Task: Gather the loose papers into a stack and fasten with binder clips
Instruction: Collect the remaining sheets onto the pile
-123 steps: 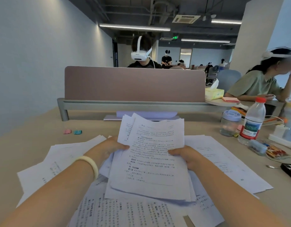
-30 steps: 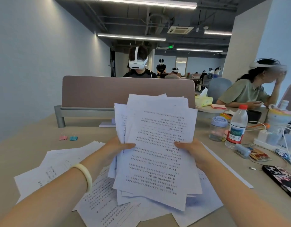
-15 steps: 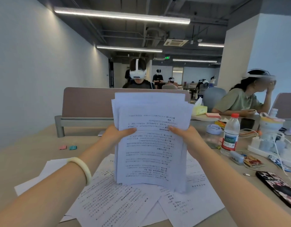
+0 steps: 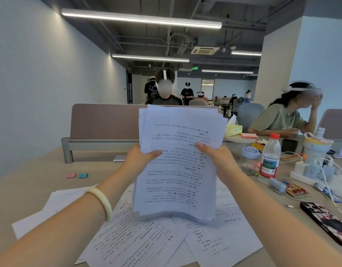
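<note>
I hold a stack of printed papers [image 4: 178,176] upright in front of me, its lower edge resting on the loose sheets [image 4: 139,241] that lie spread on the table. My left hand [image 4: 141,158] grips the stack's left edge, thumb on the front page. My right hand [image 4: 214,157] grips the right edge the same way. The stack's top edges are slightly uneven. Two binder clips, one pink [image 4: 71,175] and one teal [image 4: 83,175], sit on the table far to the left, well apart from both hands.
A water bottle [image 4: 269,160], a lidded jar [image 4: 249,160], a power strip with cables [image 4: 320,176] and a phone [image 4: 328,222] crowd the right side. A desk divider [image 4: 102,122] runs across the back; people sit beyond it and at right.
I lifted the gathered papers off the table, turned them upright and squared them; both hands slid up along the side edges. The camera tilted up.
</note>
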A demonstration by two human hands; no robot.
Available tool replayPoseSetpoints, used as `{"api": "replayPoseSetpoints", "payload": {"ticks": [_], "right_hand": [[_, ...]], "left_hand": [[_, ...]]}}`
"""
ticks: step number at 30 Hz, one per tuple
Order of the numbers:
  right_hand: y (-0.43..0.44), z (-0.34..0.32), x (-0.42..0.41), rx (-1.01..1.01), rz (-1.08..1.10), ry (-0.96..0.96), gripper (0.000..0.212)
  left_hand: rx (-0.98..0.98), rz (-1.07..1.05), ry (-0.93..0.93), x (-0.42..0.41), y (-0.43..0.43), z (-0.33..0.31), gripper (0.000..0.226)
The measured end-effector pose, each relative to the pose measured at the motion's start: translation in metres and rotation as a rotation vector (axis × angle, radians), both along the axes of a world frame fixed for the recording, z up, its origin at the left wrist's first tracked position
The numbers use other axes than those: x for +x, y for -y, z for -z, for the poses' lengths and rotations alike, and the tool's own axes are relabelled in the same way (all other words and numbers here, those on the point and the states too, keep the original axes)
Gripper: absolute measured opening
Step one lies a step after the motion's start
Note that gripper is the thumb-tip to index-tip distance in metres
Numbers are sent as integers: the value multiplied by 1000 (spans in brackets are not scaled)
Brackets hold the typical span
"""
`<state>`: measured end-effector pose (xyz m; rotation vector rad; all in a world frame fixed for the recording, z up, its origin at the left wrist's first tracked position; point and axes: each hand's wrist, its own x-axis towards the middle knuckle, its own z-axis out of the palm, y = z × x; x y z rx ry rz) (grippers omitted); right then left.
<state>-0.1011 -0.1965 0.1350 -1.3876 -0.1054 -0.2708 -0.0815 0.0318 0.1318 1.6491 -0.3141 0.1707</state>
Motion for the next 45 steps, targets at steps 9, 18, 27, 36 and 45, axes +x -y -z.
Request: {"api": "replayPoseSetpoints", "payload": {"ticks": [9,18,27,36,45], "right_hand": [[5,-1,-1,-26,118,90,40],[-18,-26,-2,-96,130,149,11],[-20,49,8,-145,25,-65,30],[-21,16,7,-84,264,43,27],[-26,22,0,-91,155,-10,28]], "left_hand": [[-45,37,-10,11,-10,9,44],[-136,-80,104,10,13,-3,16],[-73,-72,-75,10,1,56,28],[-24,-113,74,18,-2,29,45],[-90,34,-39,17,-4,43,38]]}}
